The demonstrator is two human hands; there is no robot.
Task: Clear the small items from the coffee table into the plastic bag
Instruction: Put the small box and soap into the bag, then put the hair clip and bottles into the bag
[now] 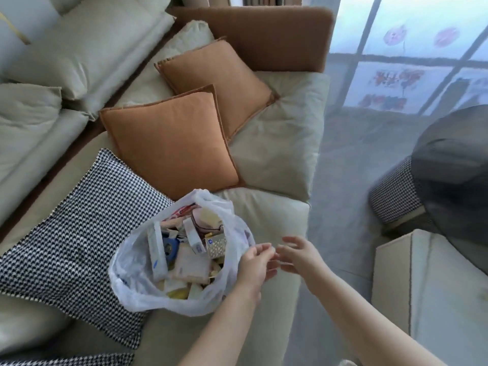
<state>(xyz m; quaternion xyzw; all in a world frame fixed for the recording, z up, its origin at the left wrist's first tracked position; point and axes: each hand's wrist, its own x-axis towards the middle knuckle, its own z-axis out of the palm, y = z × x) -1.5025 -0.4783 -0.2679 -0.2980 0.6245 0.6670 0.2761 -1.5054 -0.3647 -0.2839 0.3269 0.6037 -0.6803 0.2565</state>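
Fingers of my left hand (254, 262) are loosely curled at the near-right rim of the plastic bag (137, 262); whether they pinch the film I cannot tell, the frame being blurred there. Fingers of my right hand (295, 253) are spread and relaxed, holding nothing, just beside the left hand and clear of the bag.

The bag sits on the sofa seat (266, 215), mouth open upward, packed with small items (184, 249): cartons, packets, a blue-and-white piece. It leans against the houndstooth cushion (79, 220). The coffee table (459, 180) shows only as a dark round edge at far right, well apart from the bag.

Judgement: filling looks nearly done; the step in hand is gathering or steadying the rim. To do it well, I would take the film on both sides of the mouth and draw it up evenly, so the load does not tip.

Clearances: the seat's front edge lies close on the bag's right side. Open floor lies between sofa and table. The orange cushions (171, 138) stand behind the bag, not touching it as far as I can see.
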